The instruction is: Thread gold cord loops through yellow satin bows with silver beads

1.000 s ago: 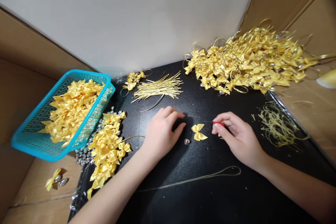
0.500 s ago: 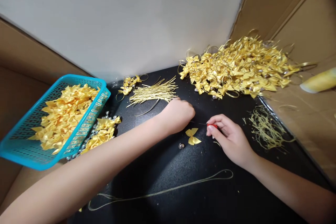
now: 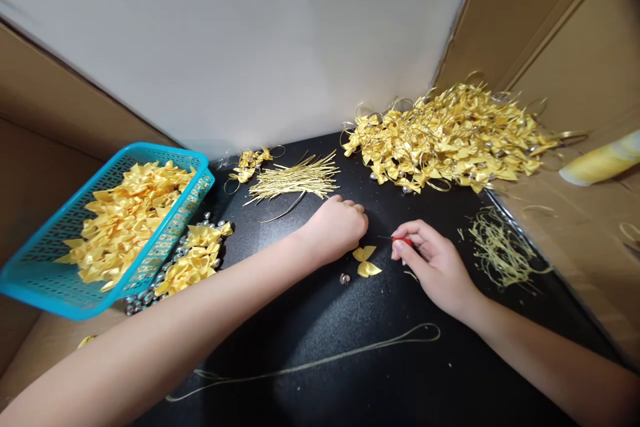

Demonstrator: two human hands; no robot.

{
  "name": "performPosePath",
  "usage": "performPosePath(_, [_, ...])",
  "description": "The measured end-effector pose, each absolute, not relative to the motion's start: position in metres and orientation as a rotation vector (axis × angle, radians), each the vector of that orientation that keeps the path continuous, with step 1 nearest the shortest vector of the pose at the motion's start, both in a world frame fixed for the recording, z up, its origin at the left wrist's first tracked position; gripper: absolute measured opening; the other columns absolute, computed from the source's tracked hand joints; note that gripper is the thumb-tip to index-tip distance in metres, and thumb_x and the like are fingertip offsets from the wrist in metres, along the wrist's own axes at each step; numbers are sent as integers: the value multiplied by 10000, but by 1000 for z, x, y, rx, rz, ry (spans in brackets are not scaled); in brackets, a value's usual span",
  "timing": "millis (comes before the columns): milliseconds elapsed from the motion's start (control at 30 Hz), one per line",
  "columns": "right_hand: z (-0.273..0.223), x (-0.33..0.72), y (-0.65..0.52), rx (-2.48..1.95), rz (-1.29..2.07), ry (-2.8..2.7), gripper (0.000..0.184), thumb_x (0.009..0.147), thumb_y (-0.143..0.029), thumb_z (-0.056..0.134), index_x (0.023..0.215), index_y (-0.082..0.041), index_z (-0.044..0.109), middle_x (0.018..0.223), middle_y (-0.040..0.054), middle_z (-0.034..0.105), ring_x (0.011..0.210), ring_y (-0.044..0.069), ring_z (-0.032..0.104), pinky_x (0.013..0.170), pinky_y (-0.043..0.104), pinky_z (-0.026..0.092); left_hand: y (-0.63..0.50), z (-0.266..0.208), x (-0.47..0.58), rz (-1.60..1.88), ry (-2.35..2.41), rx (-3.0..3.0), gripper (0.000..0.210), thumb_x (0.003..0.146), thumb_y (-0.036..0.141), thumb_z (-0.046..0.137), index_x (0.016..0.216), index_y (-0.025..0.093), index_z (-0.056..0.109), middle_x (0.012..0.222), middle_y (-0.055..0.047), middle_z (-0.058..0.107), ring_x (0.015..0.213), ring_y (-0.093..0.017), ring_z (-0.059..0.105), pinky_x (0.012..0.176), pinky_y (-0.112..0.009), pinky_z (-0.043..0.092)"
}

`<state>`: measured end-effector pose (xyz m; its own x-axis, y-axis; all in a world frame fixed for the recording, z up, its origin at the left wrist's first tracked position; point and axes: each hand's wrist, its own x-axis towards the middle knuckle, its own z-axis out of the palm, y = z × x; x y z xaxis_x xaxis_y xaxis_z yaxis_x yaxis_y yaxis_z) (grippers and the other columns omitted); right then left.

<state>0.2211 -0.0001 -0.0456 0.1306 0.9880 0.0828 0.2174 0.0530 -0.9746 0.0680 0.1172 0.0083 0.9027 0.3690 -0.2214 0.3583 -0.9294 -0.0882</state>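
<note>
My left hand (image 3: pixel 340 227) is closed in a fist just above the black table, left of the yellow ribbon bow (image 3: pixel 367 263); its fingers face away, so anything inside is hidden. In my right hand (image 3: pixel 437 267), thumb and fingers pinch a small red-handled tool (image 3: pixel 403 241) with a thin needle-like shaft pointing left toward the fist. The single bow lies on the table between and slightly below both hands. Beside it sits a small silver bell (image 3: pixel 345 278). Past the left hand lies a bundle of gold cords (image 3: pixel 297 179).
A blue basket (image 3: pixel 113 303) of yellow bows stands left, with loose bells and bows (image 3: pixel 193 260) beside it. Finished-looking bows with cord loops (image 3: pixel 450 140) pile up at back right. Thin thread scraps (image 3: pixel 500 247) lie right; a long looped thread (image 3: pixel 320 360) lies in front.
The view has shifted slightly. The needle-like shaft now shows its end apart from my left fist, where before it reached close to the fist. Both hands keep nearly the same pose.
</note>
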Motion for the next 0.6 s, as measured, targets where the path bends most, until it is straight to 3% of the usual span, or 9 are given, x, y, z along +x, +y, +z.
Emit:
performPosePath(267, [-47, 222, -1, -1368, 966, -1279, 46, 895, -256, 549, 905, -212, 555, 691, -18, 609, 649, 117, 603, 625, 235, 474, 122, 24, 62, 417, -826, -3163, 187, 752, 206, 544, 852, 156, 694, 918, -76, 694, 819, -206, 653, 696, -302, 479])
performPosePath(600, [-45, 222, -2, -1369, 970, -1288, 43, 894, -253, 542, 904, -213, 554, 684, -17, 613, 647, 121, 603, 617, 236, 472, 121, 26, 77, 560, -1055, -3146, 158, 732, 191, 618, 784, 230, 762, 779, -28, 740, 717, -189, 669, 597, -253, 456])
